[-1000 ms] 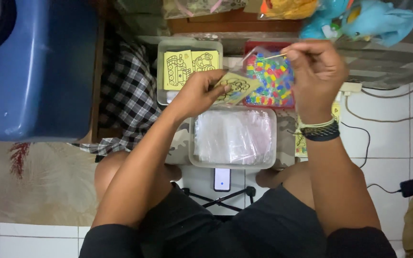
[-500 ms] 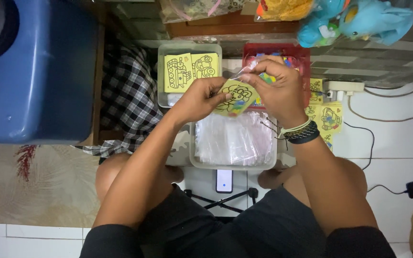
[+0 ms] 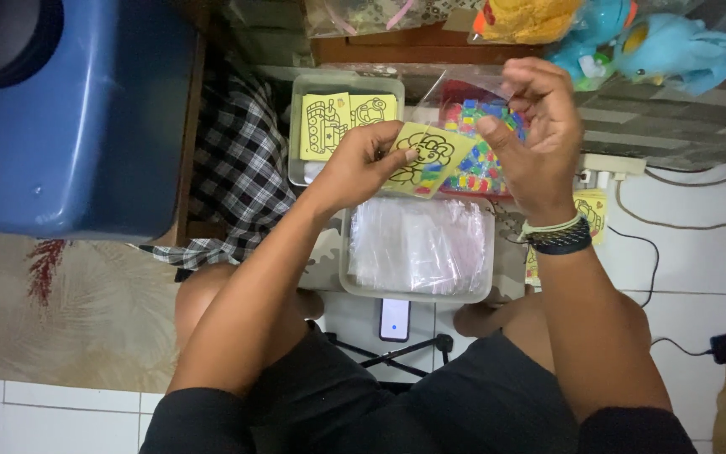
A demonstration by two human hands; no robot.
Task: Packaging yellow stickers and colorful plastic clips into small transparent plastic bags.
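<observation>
Left hand (image 3: 361,168) is pinching a yellow card (image 3: 427,158) w/ a black line drawing on it, thumb on top, fingers curled under its left edge. Card is held tilted in the air, above the gap between the trays, partly coloured in near its lower right. Right hand (image 3: 535,139) is up just right of the card, fingers bent and close together near the thumb; can't tell if there's anything tiny pinched in there, too small to make out. Dark wristband plus a pale one on that wrist.

Packages etc: grey tray (image 3: 304,126) at top left of the setup has two more yellow cards (image 3: 342,120) lying flat, same black outline style. Right of it a clear bag (image 3: 481,134) full of small multicoloured pieces, mostly hidden behind the held card and right hand. Below those, a clear tub (image 3: 418,290) stuffed w/ see-through plastic sleeves (image 3: 418,244), nearest the knees. Another yellow card (image 3: 594,210) peeks out past the right wrist, half covered.

Phone (image 3: 394,319) sits on a little stand at the tub's near edge. Big blue bin (image 3: 69,118) far left, cut off at the frame. Checked cloth (image 3: 237,168) between bin and tray. Plush toys (image 3: 632,42) along the top, cropped.
</observation>
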